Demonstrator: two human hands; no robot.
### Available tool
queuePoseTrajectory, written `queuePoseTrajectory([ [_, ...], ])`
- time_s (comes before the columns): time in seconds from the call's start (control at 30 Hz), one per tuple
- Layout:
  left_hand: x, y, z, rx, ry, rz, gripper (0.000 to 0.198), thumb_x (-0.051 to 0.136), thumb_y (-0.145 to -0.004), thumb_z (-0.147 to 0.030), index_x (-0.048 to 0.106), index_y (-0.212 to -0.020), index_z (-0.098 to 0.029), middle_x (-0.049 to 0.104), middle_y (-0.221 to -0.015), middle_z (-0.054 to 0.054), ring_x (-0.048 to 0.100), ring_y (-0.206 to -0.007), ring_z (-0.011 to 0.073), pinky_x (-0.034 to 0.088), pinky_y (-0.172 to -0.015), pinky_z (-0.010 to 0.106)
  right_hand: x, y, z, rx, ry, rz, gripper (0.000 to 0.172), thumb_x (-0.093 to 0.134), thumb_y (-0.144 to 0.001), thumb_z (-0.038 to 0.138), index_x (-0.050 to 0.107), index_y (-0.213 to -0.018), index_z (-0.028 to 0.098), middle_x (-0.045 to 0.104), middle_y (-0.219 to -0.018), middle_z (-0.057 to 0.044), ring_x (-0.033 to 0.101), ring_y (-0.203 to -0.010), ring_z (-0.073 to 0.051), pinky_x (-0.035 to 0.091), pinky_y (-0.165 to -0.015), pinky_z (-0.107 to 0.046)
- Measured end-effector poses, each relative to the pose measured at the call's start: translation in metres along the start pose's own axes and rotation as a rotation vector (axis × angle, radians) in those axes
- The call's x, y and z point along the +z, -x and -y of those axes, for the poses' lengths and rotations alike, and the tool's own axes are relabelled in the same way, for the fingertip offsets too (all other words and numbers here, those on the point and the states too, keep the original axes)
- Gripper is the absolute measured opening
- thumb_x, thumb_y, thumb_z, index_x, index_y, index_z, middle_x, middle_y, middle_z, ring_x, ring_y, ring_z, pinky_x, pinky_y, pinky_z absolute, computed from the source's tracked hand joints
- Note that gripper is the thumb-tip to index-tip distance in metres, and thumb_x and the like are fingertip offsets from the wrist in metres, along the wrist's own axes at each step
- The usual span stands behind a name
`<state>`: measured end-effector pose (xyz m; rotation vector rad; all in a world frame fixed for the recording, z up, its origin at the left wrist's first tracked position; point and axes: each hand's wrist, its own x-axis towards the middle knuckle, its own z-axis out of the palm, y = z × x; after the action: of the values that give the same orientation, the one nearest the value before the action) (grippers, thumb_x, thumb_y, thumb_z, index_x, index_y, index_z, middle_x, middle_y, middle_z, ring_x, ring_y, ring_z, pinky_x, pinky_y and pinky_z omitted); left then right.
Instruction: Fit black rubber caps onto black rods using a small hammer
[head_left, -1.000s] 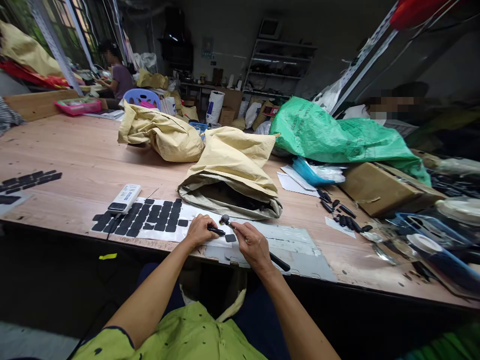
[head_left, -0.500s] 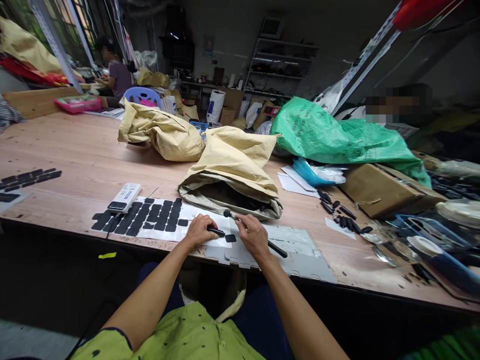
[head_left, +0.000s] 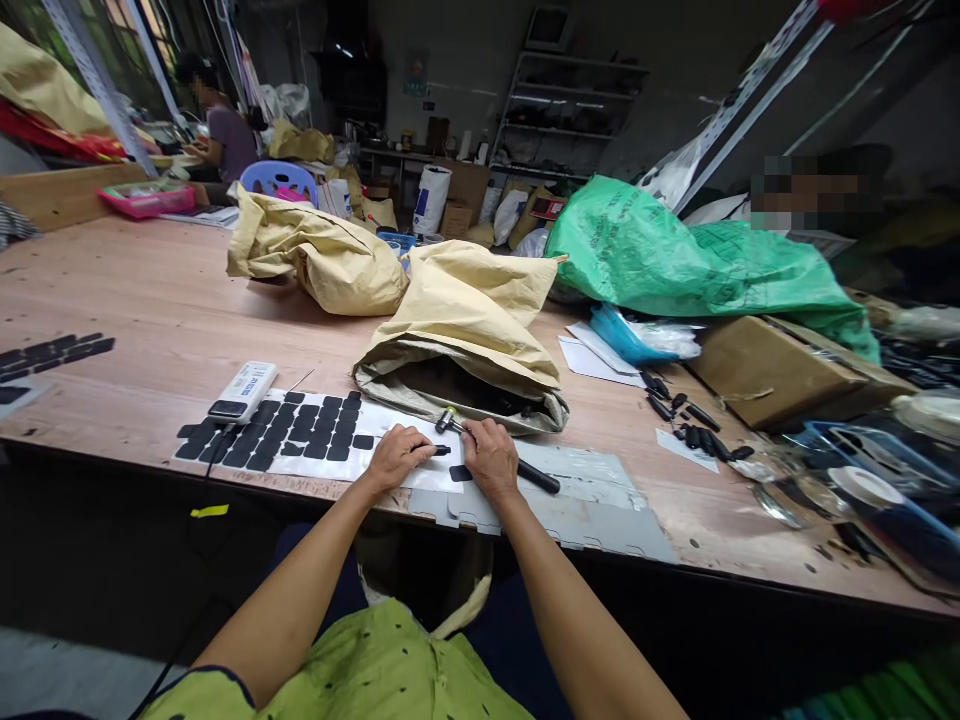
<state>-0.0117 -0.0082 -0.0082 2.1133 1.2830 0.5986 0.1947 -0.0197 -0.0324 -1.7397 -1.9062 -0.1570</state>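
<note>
My left hand (head_left: 397,458) is closed around a short black cylindrical part (head_left: 439,451), whose end sticks out past the fingertips toward the right. A small hammer (head_left: 538,477) with a metal head, one pale yellow face and a black grip is in my right hand (head_left: 491,457). My fingers wrap its shaft near the head, which points up and left. Beside the right hand, one dark rounded square pad (head_left: 459,473) lies at the right end of a white sheet (head_left: 382,472). Rows of similar black pads (head_left: 319,430) cover the sheet's left part.
A yellow sack (head_left: 472,310) lies with its mouth facing me, dark contents inside. Left are a white box-shaped device (head_left: 251,385) and a thin metal tool (head_left: 301,380). Right are black handle-like pieces (head_left: 697,442), a cardboard box (head_left: 787,375) and a green sack (head_left: 637,240). A person sits far left.
My right hand has turned and dropped slightly leftward, and the hammer head now shows its yellow face. The left hand still holds the black part, turned a little. The view has shifted slightly.
</note>
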Motion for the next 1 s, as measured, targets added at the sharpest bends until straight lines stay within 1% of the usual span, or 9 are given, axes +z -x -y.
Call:
queuePoseTrajectory([
  [0.2,-0.004,0.003,-0.007,0.018,-0.012,0.009,0.027,0.050,-0.094,-0.037,0.072,-0.089,-0.022,0.067,-0.089,0.002,0.052,-0.092,0.0202,0.038,-0.086,0.033,-0.003,-0.001,0.003,0.018,0.004,0.022,0.020,0.050,-0.092,0.025,0.067,-0.103,0.022,0.060,-0.092,-0.004,0.047,-0.086,-0.019,0.032,-0.078,-0.030],
  [0.37,-0.004,0.044,-0.031,0.198,0.004,0.037,0.025,0.052,-0.094,-0.038,0.070,-0.087,-0.022,0.067,-0.088,0.003,0.054,-0.089,0.0195,0.036,-0.085,0.035,-0.004,-0.002,0.005,0.027,0.018,0.037,0.019,0.051,-0.092,0.025,0.067,-0.101,0.022,0.061,-0.093,-0.004,0.047,-0.086,-0.019,0.032,-0.078,-0.030],
  [0.5,0.020,0.096,-0.043,0.305,-0.042,0.245,0.020,0.060,-0.090,-0.041,0.067,-0.089,-0.023,0.066,-0.085,0.003,0.057,-0.082,0.0186,0.037,-0.077,0.034,-0.004,-0.003,0.006,0.033,0.023,0.030,0.017,0.053,-0.091,0.024,0.067,-0.101,0.022,0.060,-0.092,-0.004,0.046,-0.086,-0.018,0.032,-0.078,-0.030],
  [0.57,0.040,0.114,-0.040,0.267,-0.143,0.321,0.018,0.061,-0.089,-0.039,0.066,-0.088,-0.022,0.066,-0.086,0.004,0.058,-0.082,0.0195,0.037,-0.077,0.035,-0.004,-0.003,0.006,0.033,0.011,0.025,0.018,0.053,-0.091,0.024,0.067,-0.101,0.022,0.060,-0.092,-0.004,0.046,-0.085,-0.018,0.032,-0.077,-0.030],
  [0.67,0.064,0.126,-0.034,0.105,-0.276,0.380,0.016,0.057,-0.090,-0.032,0.066,-0.098,-0.021,0.067,-0.096,0.006,0.061,-0.091,0.0234,0.040,-0.081,0.036,-0.004,-0.003,0.006,0.037,0.002,0.018,0.018,0.052,-0.091,0.024,0.067,-0.102,0.022,0.060,-0.092,-0.004,0.046,-0.085,-0.018,0.032,-0.077,-0.030],
  [0.73,0.069,0.124,-0.034,-0.006,-0.299,0.434,0.026,0.059,-0.086,-0.027,0.064,-0.111,-0.021,0.067,-0.107,0.008,0.063,-0.095,0.0255,0.043,-0.082,0.037,-0.004,-0.003,0.006,0.041,0.007,0.017,0.018,0.053,-0.090,0.024,0.067,-0.101,0.022,0.060,-0.092,-0.004,0.046,-0.085,-0.018,0.032,-0.077,-0.030],
  [0.8,0.062,0.115,-0.042,-0.047,-0.251,0.480,0.033,0.063,-0.082,-0.026,0.065,-0.115,-0.022,0.068,-0.109,0.008,0.065,-0.093,0.0253,0.045,-0.078,0.034,-0.004,-0.003,0.007,0.045,0.016,0.022,0.018,0.054,-0.090,0.024,0.067,-0.101,0.022,0.060,-0.092,-0.004,0.047,-0.086,-0.019,0.033,-0.078,-0.030],
  [0.93,0.031,0.070,-0.081,0.121,0.026,0.463,0.017,0.064,-0.083,-0.032,0.074,-0.093,-0.023,0.073,-0.088,0.002,0.066,-0.083,0.0195,0.046,-0.073,0.027,-0.003,-0.003,0.007,0.051,0.035,0.033,0.016,0.054,-0.090,0.025,0.067,-0.101,0.023,0.060,-0.094,-0.005,0.048,-0.088,-0.020,0.035,-0.079,-0.031],
  [1.0,0.021,0.032,-0.103,0.188,0.153,0.344,0.017,0.060,-0.084,-0.027,0.074,-0.091,-0.021,0.074,-0.087,0.001,0.065,-0.080,0.0171,0.047,-0.074,0.026,-0.001,-0.003,0.006,0.050,0.037,0.046,0.018,0.053,-0.091,0.025,0.066,-0.103,0.023,0.061,-0.095,-0.005,0.050,-0.090,-0.020,0.037,-0.081,-0.032],
])
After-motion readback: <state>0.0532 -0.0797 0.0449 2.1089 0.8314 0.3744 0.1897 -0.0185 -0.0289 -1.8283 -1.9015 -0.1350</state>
